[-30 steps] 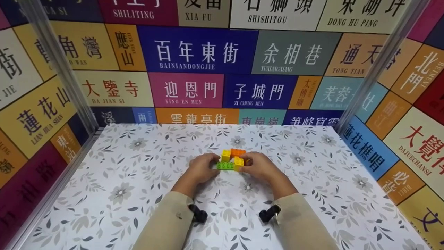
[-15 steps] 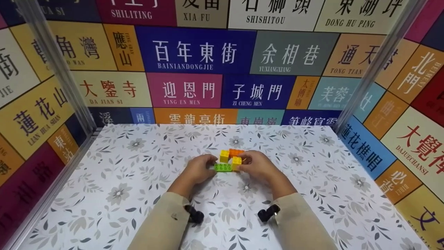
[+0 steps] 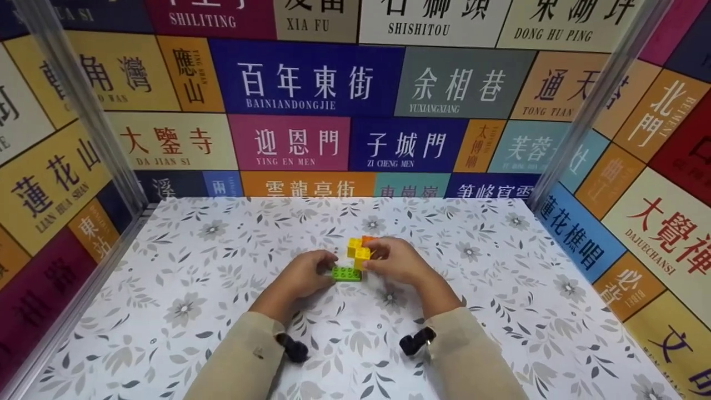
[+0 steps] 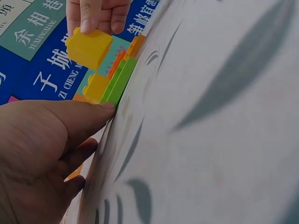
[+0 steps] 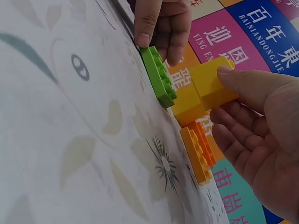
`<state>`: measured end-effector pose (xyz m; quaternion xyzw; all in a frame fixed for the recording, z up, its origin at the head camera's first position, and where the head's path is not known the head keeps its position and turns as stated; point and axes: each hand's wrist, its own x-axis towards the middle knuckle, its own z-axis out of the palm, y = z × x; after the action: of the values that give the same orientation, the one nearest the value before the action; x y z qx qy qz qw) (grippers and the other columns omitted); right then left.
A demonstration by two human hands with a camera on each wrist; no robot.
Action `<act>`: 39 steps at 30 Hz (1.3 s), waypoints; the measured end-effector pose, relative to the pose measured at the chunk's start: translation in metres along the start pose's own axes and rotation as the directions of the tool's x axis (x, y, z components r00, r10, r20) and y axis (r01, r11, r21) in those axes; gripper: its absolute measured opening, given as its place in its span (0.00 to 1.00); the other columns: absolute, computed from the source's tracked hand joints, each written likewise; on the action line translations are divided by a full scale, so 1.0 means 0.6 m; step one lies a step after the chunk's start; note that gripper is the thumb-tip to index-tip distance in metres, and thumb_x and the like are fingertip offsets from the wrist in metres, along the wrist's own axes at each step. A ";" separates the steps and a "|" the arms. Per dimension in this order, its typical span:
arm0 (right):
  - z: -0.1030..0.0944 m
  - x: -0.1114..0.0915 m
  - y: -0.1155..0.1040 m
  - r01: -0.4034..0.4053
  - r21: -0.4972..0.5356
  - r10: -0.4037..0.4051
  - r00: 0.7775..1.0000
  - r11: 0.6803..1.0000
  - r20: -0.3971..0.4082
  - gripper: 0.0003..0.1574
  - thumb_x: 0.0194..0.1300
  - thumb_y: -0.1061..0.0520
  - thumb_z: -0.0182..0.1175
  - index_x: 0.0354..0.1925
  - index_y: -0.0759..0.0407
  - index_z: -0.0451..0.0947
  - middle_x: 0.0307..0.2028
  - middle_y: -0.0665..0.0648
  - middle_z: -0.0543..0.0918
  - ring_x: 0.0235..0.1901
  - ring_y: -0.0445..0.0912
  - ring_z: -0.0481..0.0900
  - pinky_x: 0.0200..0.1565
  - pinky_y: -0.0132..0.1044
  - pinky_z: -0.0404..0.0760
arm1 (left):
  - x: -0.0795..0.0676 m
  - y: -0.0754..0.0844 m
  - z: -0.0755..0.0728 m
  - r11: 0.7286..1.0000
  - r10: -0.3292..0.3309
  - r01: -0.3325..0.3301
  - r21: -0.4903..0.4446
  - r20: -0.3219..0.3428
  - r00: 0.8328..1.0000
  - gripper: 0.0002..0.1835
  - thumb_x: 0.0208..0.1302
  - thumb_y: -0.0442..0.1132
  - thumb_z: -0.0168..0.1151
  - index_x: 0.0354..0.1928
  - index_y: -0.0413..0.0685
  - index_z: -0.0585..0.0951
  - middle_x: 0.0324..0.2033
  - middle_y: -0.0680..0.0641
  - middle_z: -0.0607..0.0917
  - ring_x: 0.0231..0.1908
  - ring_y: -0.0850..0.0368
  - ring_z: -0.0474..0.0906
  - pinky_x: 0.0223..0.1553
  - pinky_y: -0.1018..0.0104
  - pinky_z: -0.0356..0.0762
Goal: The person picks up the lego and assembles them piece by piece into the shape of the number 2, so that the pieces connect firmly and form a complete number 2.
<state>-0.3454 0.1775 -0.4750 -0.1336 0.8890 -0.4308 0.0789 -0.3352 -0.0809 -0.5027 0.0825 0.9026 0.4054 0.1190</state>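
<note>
My left hand [image 3: 305, 275] holds the left end of a green toy building brick [image 3: 346, 274], its thumb against the brick, which lies flat on the table. Just above the brick's right end, my right hand [image 3: 400, 261] pinches a yellow block [image 3: 362, 256] between thumb and fingers. In the right wrist view this yellow block [image 5: 216, 83] is tilted and raised off the tabletop. Behind it stands a second yellow block [image 5: 188, 105]. Orange bricks [image 5: 196, 151] lie close by at the back, partly hidden by the right hand in the head view.
The table [image 3: 233, 355] wears a white cover with grey leaves and flowers. Colourful printed panels [image 3: 308, 80] rise behind it and at both sides, with clear corner posts [image 3: 583, 111]. Black wrist devices [image 3: 416, 341] sit at both sleeve cuffs.
The right hand has lifted its yellow block from beside the green brick and brought it left, over that brick's right end. The left hand stays at the green brick; the head view has shifted slightly.
</note>
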 end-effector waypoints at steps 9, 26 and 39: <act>0.030 0.002 -0.024 0.106 0.027 -0.107 0.993 0.994 0.043 0.29 0.67 0.53 0.75 0.65 0.52 0.84 0.51 0.53 0.89 0.50 0.46 0.86 0.61 0.48 0.85 | -0.035 -0.018 -0.017 0.996 0.075 -0.074 0.054 -0.009 0.997 0.23 0.64 0.39 0.77 0.61 0.57 0.85 0.55 0.54 0.88 0.61 0.53 0.82 0.71 0.50 0.77; 0.058 -0.003 -0.046 0.136 0.043 -0.139 0.988 0.990 0.073 0.27 0.68 0.49 0.75 0.64 0.48 0.84 0.51 0.51 0.89 0.50 0.45 0.86 0.57 0.46 0.87 | -0.046 -0.020 -0.020 0.994 0.081 -0.081 0.069 -0.007 0.997 0.23 0.63 0.39 0.77 0.60 0.59 0.85 0.54 0.55 0.88 0.58 0.54 0.83 0.70 0.50 0.78; 0.078 -0.003 -0.050 0.088 0.070 -0.094 0.993 0.994 0.078 0.28 0.67 0.50 0.76 0.63 0.48 0.85 0.52 0.51 0.90 0.50 0.45 0.86 0.58 0.44 0.87 | -0.051 -0.021 -0.016 0.995 0.069 -0.069 0.068 -0.010 0.998 0.21 0.62 0.38 0.78 0.56 0.58 0.86 0.52 0.55 0.89 0.57 0.54 0.83 0.70 0.49 0.78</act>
<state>-0.3265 0.1254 -0.4803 -0.1888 0.8633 -0.4573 0.0998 -0.3095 -0.1036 -0.5014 0.1152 0.9131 0.3790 0.0966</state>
